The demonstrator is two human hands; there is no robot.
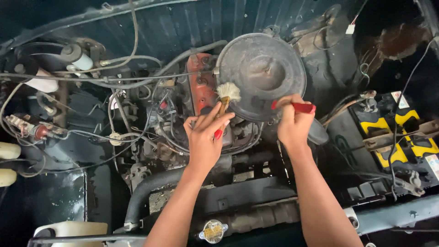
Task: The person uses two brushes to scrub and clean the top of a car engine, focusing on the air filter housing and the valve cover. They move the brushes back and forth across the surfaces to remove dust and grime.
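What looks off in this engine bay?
The round air-cleaner lid is coated in grey dust, which the left hand is brushing with a small brush. Nothing looks spilled or broken.

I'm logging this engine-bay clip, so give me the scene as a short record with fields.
Setting: open engine bay, seen from above
Left hand: holds a small brush, bristles on the round air cleaner lid
Right hand: grips a red-handled tool at the lid's edge
Nearby: battery to the right, radiator cap below, black hose
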